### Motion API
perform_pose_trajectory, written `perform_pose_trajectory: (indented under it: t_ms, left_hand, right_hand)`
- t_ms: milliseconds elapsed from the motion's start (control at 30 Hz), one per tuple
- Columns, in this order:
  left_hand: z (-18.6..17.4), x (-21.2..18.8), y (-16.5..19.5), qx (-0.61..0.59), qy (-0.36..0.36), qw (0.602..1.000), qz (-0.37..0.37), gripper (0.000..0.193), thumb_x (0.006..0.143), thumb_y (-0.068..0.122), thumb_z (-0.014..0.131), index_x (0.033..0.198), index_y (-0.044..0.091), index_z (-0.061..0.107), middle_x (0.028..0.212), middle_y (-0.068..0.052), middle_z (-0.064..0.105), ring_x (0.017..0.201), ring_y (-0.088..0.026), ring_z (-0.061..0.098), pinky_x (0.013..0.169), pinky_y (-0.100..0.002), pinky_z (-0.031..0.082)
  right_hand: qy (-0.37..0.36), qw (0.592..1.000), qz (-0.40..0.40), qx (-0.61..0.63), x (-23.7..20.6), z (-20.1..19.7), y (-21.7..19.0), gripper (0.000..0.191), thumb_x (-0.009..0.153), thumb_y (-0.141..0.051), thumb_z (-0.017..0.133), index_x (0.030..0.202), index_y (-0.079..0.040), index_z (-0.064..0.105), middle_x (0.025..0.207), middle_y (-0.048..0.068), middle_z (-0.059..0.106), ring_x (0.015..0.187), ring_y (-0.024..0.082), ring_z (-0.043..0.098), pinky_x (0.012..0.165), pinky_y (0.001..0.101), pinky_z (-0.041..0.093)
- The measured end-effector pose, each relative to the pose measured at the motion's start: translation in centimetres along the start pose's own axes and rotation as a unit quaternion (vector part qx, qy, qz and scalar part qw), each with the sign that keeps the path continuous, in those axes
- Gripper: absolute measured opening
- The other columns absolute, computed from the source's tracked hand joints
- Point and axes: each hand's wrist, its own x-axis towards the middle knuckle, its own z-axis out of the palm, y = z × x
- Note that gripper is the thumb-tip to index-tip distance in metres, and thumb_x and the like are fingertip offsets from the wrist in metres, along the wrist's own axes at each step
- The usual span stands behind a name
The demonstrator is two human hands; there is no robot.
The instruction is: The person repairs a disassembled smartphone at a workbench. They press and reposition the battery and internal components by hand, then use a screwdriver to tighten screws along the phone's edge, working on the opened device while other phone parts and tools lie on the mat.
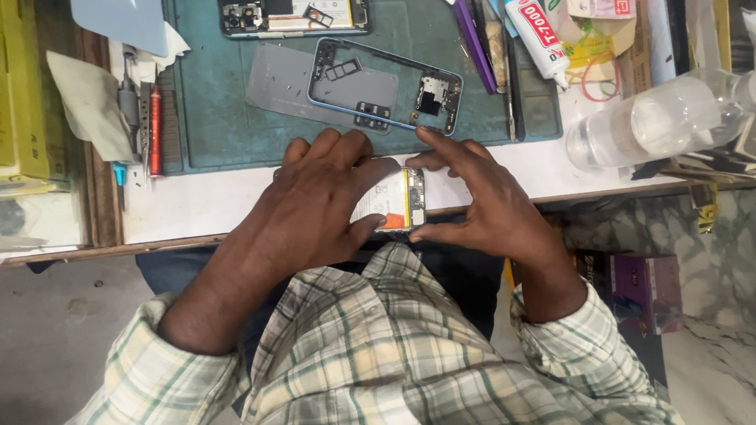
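Observation:
My left hand (pixel 319 201) and my right hand (pixel 480 201) together hold an opened phone body (pixel 398 201) at the near edge of the white bench top, its white battery and an orange tab showing between my fingers. The left palm covers most of the phone's left part; the right thumb and forefinger pinch its right end. Just beyond lies a blue phone mid-frame (pixel 386 85) on a grey back cover (pixel 276 83) on the green work mat (pixel 228 126). Another opened phone (pixel 295 17) rests at the mat's far edge.
A red-handled screwdriver (pixel 154 130) and a grey tool (pixel 128 98) lie left of the mat. A purple pry tool (pixel 472 35), a glue tube (pixel 537 39) and a clear plastic bottle (pixel 669 118) sit to the right. A purple box (pixel 642 287) lies below the bench.

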Motion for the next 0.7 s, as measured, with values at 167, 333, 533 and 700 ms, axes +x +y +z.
perform_pose_trajectory:
  t_ms: [167, 333, 533, 700]
  left_hand:
    - [0.2, 0.4, 0.0, -0.025, -0.014, 1.0, -0.003, 0.066, 0.075, 0.04, 0.089, 0.127, 0.008, 0.065, 0.107, -0.01, 0.058, 0.103, -0.027, 0.053, 0.086, -0.045, 0.036]
    - [0.7, 0.3, -0.1, 0.009, 0.008, 1.0, 0.012, 0.084, 0.061, 0.047, 0.093, 0.13, 0.01, 0.063, 0.109, -0.009, 0.058, 0.103, -0.028, 0.052, 0.083, -0.044, 0.035]
    - [0.8, 0.2, -0.1, 0.007, 0.0, 1.0, 0.0, 0.08, 0.062, 0.042, 0.094, 0.129, 0.011, 0.063, 0.109, -0.008, 0.057, 0.102, -0.027, 0.052, 0.083, -0.043, 0.035]
    - [1.0, 0.4, -0.2, 0.005, 0.005, 1.0, 0.009, 0.082, 0.06, 0.042, 0.094, 0.129, 0.012, 0.063, 0.108, -0.008, 0.057, 0.102, -0.027, 0.052, 0.081, -0.043, 0.035]
  right_hand:
    - [-0.002, 1.0, 0.01, 0.002, 0.1, 0.0, -0.1, 0.114, 0.066, -0.039, 0.097, 0.159, -0.011, 0.038, 0.132, 0.007, 0.071, 0.116, 0.025, 0.062, 0.095, 0.0401, 0.052]
    - [0.015, 0.998, -0.052, 0.045, -0.1, -0.6, 0.3, 0.098, 0.068, -0.034, 0.093, 0.15, -0.009, 0.047, 0.134, 0.011, 0.067, 0.115, 0.026, 0.063, 0.095, 0.0383, 0.052]
    - [0.084, 0.995, 0.018, 0.042, -0.2, -0.3, 1.1, 0.024, 0.09, -0.007, 0.082, 0.113, -0.006, 0.075, 0.103, 0.006, 0.069, 0.086, 0.015, 0.068, 0.074, 0.0274, 0.054]
    - [0.099, 0.995, 0.024, 0.004, 0.1, 0.4, 1.1, 0.016, 0.088, -0.007, 0.085, 0.101, -0.003, 0.077, 0.093, 0.006, 0.068, 0.076, 0.013, 0.065, 0.066, 0.0271, 0.051]
